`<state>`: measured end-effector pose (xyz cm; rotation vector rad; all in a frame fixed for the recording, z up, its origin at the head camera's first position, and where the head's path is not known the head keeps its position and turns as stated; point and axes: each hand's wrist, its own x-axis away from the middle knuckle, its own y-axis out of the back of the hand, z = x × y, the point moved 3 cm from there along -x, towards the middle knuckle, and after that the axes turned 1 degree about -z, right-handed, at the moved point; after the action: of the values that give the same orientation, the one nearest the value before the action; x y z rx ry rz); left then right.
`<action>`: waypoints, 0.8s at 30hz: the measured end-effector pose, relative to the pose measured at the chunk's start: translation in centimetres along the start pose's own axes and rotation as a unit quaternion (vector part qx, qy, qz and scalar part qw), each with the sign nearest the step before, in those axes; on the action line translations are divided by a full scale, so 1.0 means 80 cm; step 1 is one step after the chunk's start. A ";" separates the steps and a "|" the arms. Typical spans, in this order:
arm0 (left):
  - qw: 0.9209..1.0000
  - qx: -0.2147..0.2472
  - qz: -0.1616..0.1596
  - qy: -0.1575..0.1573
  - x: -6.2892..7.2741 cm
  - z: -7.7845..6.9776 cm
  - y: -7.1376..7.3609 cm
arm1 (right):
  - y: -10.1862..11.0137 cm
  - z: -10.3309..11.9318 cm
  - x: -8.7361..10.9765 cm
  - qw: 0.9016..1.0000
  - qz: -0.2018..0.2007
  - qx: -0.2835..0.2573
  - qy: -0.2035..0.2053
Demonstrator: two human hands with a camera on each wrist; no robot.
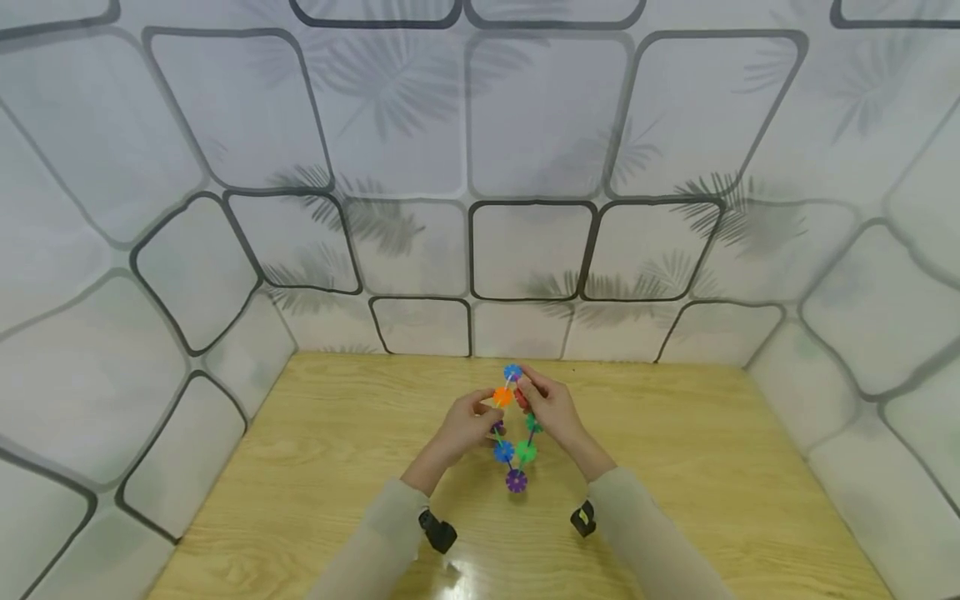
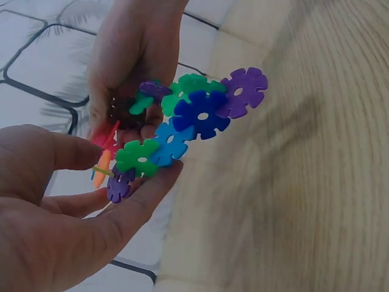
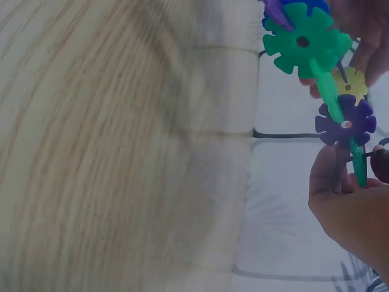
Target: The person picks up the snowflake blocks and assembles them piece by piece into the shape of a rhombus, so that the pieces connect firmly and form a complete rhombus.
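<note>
A ring of interlocking flower-shaped plastic discs is held up above the table by both hands. My left hand (image 1: 467, 427) grips its left side, near an orange disc (image 1: 502, 397) and a small purple disc (image 2: 120, 186). On the other side, my right hand (image 1: 553, 410) pinches the ring around a red disc (image 1: 521, 398) and a dark brown one. A blue disc (image 1: 512, 372) forms the far end of the ring. Toward me hang a blue disc (image 1: 504, 452), a light green disc (image 1: 527, 452) and a purple disc (image 1: 516, 481). Fingers partly cover the discs between.
The wooden table (image 1: 337, 483) spreads beneath both hands. A patterned cloth wall (image 1: 532, 250) rises behind it and along both sides. Black wrist cameras (image 1: 437, 532) are strapped at the sleeve cuffs.
</note>
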<state>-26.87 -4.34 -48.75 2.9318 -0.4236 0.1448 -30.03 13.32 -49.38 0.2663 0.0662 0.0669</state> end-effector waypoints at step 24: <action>0.992 -0.089 -0.089 0.019 -0.029 0.055 -0.002 | -0.001 -0.064 -0.006 0.989 0.030 0.138 -0.039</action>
<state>-28.74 -4.40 -53.40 2.7674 -0.1587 0.1322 -30.88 14.57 -54.29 0.5470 -0.0116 0.1067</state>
